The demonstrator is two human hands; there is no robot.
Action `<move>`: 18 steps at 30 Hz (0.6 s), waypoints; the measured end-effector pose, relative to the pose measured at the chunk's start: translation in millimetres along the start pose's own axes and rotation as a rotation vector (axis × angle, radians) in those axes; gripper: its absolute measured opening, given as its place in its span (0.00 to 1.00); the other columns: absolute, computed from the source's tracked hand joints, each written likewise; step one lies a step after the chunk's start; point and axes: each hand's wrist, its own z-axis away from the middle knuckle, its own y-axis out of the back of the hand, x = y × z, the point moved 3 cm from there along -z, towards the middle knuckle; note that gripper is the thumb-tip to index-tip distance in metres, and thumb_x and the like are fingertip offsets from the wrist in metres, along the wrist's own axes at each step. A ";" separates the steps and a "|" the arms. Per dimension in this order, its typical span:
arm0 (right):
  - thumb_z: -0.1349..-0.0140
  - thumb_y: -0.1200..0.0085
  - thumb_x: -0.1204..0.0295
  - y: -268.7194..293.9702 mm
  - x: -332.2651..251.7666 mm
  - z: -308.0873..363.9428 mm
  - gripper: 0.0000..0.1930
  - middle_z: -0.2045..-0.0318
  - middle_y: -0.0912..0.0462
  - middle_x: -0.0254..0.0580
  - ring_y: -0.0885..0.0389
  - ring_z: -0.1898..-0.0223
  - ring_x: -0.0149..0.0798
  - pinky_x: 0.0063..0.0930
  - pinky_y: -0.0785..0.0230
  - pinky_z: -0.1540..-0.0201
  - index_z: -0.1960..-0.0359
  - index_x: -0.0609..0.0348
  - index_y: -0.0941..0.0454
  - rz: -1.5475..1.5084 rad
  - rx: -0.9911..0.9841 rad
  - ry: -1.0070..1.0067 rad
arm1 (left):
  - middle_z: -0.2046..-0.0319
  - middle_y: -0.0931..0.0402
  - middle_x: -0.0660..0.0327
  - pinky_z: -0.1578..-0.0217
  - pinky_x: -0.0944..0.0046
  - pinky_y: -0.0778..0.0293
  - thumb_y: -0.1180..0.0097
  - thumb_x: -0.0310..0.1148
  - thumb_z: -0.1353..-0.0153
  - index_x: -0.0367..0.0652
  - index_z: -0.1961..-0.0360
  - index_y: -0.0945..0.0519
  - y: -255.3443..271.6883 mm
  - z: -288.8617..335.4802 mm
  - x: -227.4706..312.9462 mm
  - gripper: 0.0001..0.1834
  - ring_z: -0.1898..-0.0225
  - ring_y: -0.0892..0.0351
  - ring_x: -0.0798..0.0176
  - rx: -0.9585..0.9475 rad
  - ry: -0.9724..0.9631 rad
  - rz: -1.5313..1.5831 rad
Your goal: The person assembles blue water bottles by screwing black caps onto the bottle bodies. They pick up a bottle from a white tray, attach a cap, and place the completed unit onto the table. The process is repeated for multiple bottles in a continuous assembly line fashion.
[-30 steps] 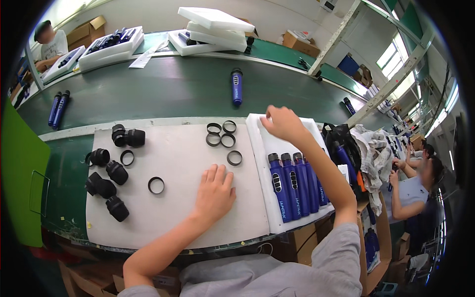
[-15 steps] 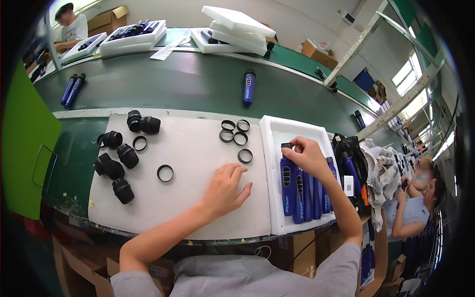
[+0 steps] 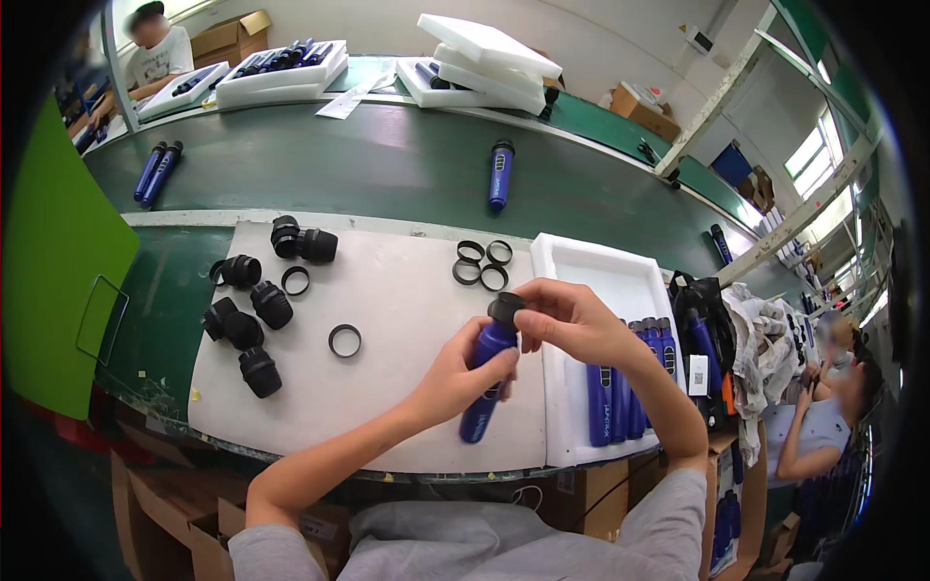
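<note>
A blue microphone body [image 3: 481, 407] is tilted over the white work sheet, its black end up. My left hand [image 3: 463, 373] is wrapped round its middle. The fingers of my right hand [image 3: 562, 315] close on its upper end, at a black ring-like piece [image 3: 507, 308]; whether this is a loose ring or part of the body I cannot tell. Beyond my hands lie several black rings [image 3: 494, 278] in a cluster. More blue microphone bodies [image 3: 601, 407] stand in the white foam tray [image 3: 572, 441] to the right.
Several black microphone heads [image 3: 260, 373] and single rings [image 3: 344, 341] lie at the sheet's left. Behind runs a green conveyor belt [image 3: 387, 160] carrying blue microphones [image 3: 501, 176]. Foam trays [image 3: 281, 92] stand beyond it. A co-worker [image 3: 809, 426] sits at far right, another [image 3: 160, 53] far left.
My right hand has lifted a microphone body out of the foam tray and moved left with it. My left hand, open over the sheet before, now grips it. The view has shifted slightly.
</note>
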 end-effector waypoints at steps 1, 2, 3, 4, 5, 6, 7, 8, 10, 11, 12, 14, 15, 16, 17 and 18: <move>0.30 0.41 0.65 5.1 4.2 -5.0 0.16 0.69 0.18 0.36 0.19 0.68 0.27 0.23 0.25 0.64 0.49 0.66 0.22 0.042 0.057 -0.041 | 0.74 0.26 0.61 0.77 0.65 0.24 0.49 0.38 0.27 0.37 0.46 0.32 -1.8 -1.4 6.8 0.17 0.78 0.23 0.67 0.080 -0.008 0.001; 0.31 0.41 0.64 11.5 7.7 -11.7 0.17 0.67 0.18 0.38 0.19 0.69 0.29 0.25 0.25 0.64 0.49 0.66 0.22 0.085 0.114 -0.082 | 0.76 0.26 0.61 0.80 0.66 0.26 0.49 0.38 0.28 0.38 0.47 0.31 3.4 -2.6 6.2 0.17 0.81 0.25 0.68 0.128 0.010 0.066; 0.32 0.40 0.63 14.8 11.0 -18.2 0.18 0.67 0.18 0.40 0.19 0.68 0.32 0.27 0.25 0.63 0.50 0.66 0.21 0.336 0.156 -0.074 | 0.76 0.26 0.61 0.81 0.66 0.27 0.48 0.39 0.28 0.38 0.47 0.31 5.5 -3.5 6.8 0.17 0.82 0.25 0.68 0.167 0.008 0.089; 0.34 0.39 0.62 16.7 16.0 -25.4 0.19 0.66 0.18 0.42 0.19 0.67 0.35 0.28 0.25 0.61 0.50 0.66 0.21 0.587 0.196 -0.064 | 0.76 0.26 0.61 0.81 0.67 0.27 0.48 0.40 0.28 0.39 0.48 0.31 7.9 -4.4 6.3 0.17 0.82 0.25 0.68 0.205 0.007 0.113; 0.35 0.38 0.61 18.1 23.5 -30.9 0.19 0.66 0.18 0.44 0.18 0.66 0.38 0.30 0.26 0.60 0.51 0.65 0.21 0.838 0.234 -0.050 | 0.76 0.26 0.61 0.81 0.67 0.27 0.47 0.41 0.28 0.39 0.48 0.31 10.1 -5.1 3.8 0.17 0.82 0.25 0.68 0.208 0.020 0.100; 0.37 0.37 0.59 18.6 38.3 -34.1 0.21 0.66 0.18 0.46 0.19 0.65 0.43 0.34 0.26 0.60 0.52 0.66 0.20 0.919 0.249 0.053 | 0.76 0.26 0.61 0.81 0.67 0.27 0.46 0.42 0.28 0.38 0.49 0.30 13.1 -5.5 2.0 0.18 0.82 0.25 0.68 0.208 0.030 0.084; 0.39 0.36 0.56 20.2 57.8 -34.5 0.24 0.66 0.19 0.47 0.19 0.63 0.47 0.37 0.27 0.59 0.53 0.66 0.20 1.002 0.265 0.156 | 0.76 0.26 0.61 0.82 0.67 0.27 0.46 0.43 0.29 0.38 0.49 0.30 15.2 -6.6 1.7 0.19 0.82 0.25 0.68 0.204 0.038 0.070; 0.42 0.34 0.54 18.5 68.2 -33.4 0.26 0.66 0.19 0.49 0.19 0.62 0.51 0.41 0.27 0.58 0.55 0.67 0.19 1.081 0.266 0.261 | 0.76 0.26 0.61 0.82 0.67 0.27 0.45 0.43 0.29 0.38 0.51 0.30 15.1 -8.1 0.7 0.19 0.82 0.25 0.68 0.201 0.055 0.049; 0.44 0.33 0.57 11.0 70.8 -35.3 0.24 0.64 0.19 0.49 0.20 0.58 0.52 0.42 0.28 0.55 0.53 0.62 0.19 1.236 0.193 0.199 | 0.76 0.26 0.61 0.81 0.67 0.27 0.44 0.45 0.29 0.39 0.53 0.30 13.8 -6.3 -1.5 0.19 0.82 0.24 0.68 0.239 0.088 0.000; 0.45 0.33 0.58 12.1 73.2 -35.2 0.23 0.65 0.19 0.49 0.19 0.59 0.52 0.42 0.28 0.55 0.53 0.61 0.20 1.259 0.166 0.196 | 0.76 0.26 0.61 0.81 0.67 0.27 0.43 0.45 0.30 0.39 0.55 0.30 15.0 -7.2 -9.2 0.19 0.82 0.24 0.69 0.233 0.110 -0.009; 0.45 0.32 0.59 12.5 75.1 -36.4 0.23 0.67 0.18 0.49 0.19 0.61 0.51 0.42 0.27 0.56 0.53 0.60 0.20 1.276 0.142 0.188 | 0.76 0.26 0.61 0.81 0.67 0.27 0.42 0.45 0.31 0.40 0.56 0.31 15.5 -7.8 -11.5 0.19 0.82 0.25 0.69 0.228 0.125 -0.028; 0.45 0.33 0.62 14.3 58.1 -40.2 0.21 0.70 0.18 0.48 0.17 0.64 0.49 0.40 0.26 0.58 0.52 0.58 0.21 1.033 0.187 0.076 | 0.75 0.26 0.62 0.80 0.67 0.27 0.42 0.45 0.31 0.39 0.55 0.31 19.0 -5.2 -15.7 0.20 0.82 0.25 0.69 0.251 0.109 -0.043; 0.45 0.33 0.64 18.3 49.2 -39.6 0.21 0.71 0.18 0.48 0.17 0.66 0.48 0.39 0.26 0.59 0.52 0.57 0.21 0.919 0.218 0.009 | 0.75 0.27 0.62 0.80 0.67 0.27 0.42 0.45 0.31 0.39 0.55 0.31 18.5 -5.1 -15.7 0.20 0.82 0.25 0.70 0.255 0.102 -0.043; 0.45 0.34 0.66 23.2 43.7 -40.3 0.20 0.76 0.18 0.46 0.17 0.70 0.42 0.33 0.26 0.63 0.52 0.60 0.22 0.894 0.301 0.006 | 0.75 0.27 0.62 0.80 0.67 0.27 0.42 0.45 0.31 0.39 0.55 0.31 16.9 -5.6 -14.7 0.20 0.82 0.25 0.70 0.251 0.093 -0.040; 0.43 0.35 0.67 27.0 37.5 -39.7 0.19 0.74 0.18 0.45 0.17 0.69 0.40 0.31 0.26 0.62 0.52 0.61 0.23 0.869 0.364 0.026 | 0.75 0.27 0.62 0.80 0.68 0.27 0.42 0.45 0.32 0.39 0.55 0.31 15.8 -4.3 -13.9 0.20 0.82 0.25 0.70 0.246 0.085 -0.037; 0.41 0.36 0.67 31.1 30.8 -39.0 0.19 0.72 0.17 0.44 0.17 0.68 0.37 0.29 0.26 0.61 0.51 0.62 0.23 0.845 0.435 0.048 | 0.75 0.27 0.62 0.80 0.68 0.27 0.42 0.45 0.32 0.40 0.54 0.31 15.6 -4.0 -12.2 0.20 0.82 0.25 0.70 0.252 0.080 -0.047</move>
